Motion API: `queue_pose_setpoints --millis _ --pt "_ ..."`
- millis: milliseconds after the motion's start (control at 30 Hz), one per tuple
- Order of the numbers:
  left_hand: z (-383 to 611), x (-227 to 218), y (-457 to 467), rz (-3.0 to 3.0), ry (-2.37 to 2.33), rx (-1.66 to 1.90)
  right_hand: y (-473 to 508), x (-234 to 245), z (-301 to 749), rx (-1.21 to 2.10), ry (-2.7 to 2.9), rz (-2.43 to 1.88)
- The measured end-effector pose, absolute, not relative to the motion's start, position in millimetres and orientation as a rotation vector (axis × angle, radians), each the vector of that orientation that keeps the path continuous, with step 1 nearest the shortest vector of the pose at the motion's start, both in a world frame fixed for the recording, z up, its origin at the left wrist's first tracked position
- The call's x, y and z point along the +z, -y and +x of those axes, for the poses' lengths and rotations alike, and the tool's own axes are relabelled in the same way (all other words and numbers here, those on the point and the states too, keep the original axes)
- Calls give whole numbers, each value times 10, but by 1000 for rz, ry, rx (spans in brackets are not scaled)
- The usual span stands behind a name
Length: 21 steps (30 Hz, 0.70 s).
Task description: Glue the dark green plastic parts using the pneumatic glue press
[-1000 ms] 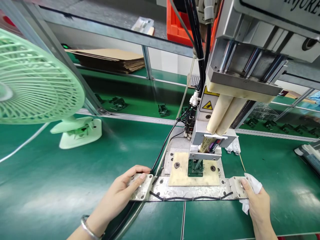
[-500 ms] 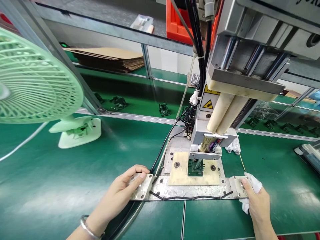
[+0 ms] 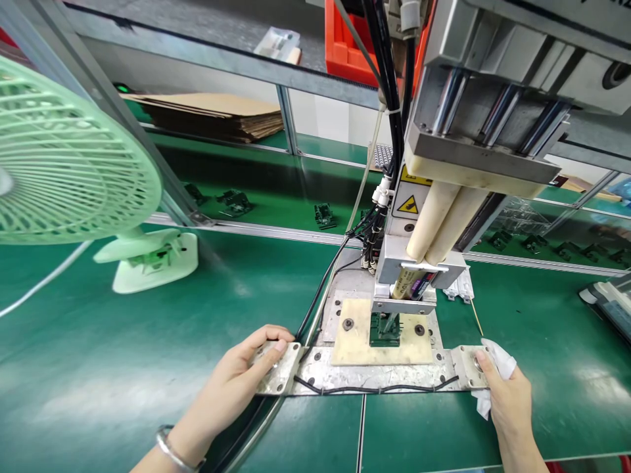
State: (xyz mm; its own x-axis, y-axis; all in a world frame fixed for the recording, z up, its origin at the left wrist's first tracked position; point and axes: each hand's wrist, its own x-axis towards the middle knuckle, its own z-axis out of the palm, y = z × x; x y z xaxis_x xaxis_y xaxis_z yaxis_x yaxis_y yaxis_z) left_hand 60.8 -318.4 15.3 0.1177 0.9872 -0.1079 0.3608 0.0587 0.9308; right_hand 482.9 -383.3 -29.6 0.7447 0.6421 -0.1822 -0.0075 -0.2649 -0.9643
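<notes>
A press [image 3: 486,157] stands before me on a metal base plate [image 3: 345,378]. Its two pale rods reach down to a holder with a printed cylinder [image 3: 413,284]. Below that, a dark green part [image 3: 383,332] sits in a cream fixture plate [image 3: 352,348], partly hidden by the press tooling. My left hand [image 3: 241,364] is closed round the left metal button block [image 3: 286,368], thumb on top. At the other end, my right hand [image 3: 507,394] grips the right button block [image 3: 468,369], thumb on its round button. A crumpled white wipe [image 3: 501,358] is tucked in that hand.
A green fan [image 3: 155,263] stands at left. Black cables [image 3: 320,295] run beside the base. Behind are stacked cardboard sheets [image 3: 211,115], a red bin [image 3: 345,49] and several dark green parts [image 3: 234,202] along a shelf. White plastic pieces [image 3: 461,286] lie right of the press.
The whole view has shifted very slightly. Both hands stay on the button blocks, and the press shows no visible movement.
</notes>
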Motion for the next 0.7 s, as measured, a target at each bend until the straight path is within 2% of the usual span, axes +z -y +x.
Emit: queue_pose_setpoints --millis 700 --pt "582 194 3178 1565 -1505 820 3800 -254 4792 576 610 -1715"
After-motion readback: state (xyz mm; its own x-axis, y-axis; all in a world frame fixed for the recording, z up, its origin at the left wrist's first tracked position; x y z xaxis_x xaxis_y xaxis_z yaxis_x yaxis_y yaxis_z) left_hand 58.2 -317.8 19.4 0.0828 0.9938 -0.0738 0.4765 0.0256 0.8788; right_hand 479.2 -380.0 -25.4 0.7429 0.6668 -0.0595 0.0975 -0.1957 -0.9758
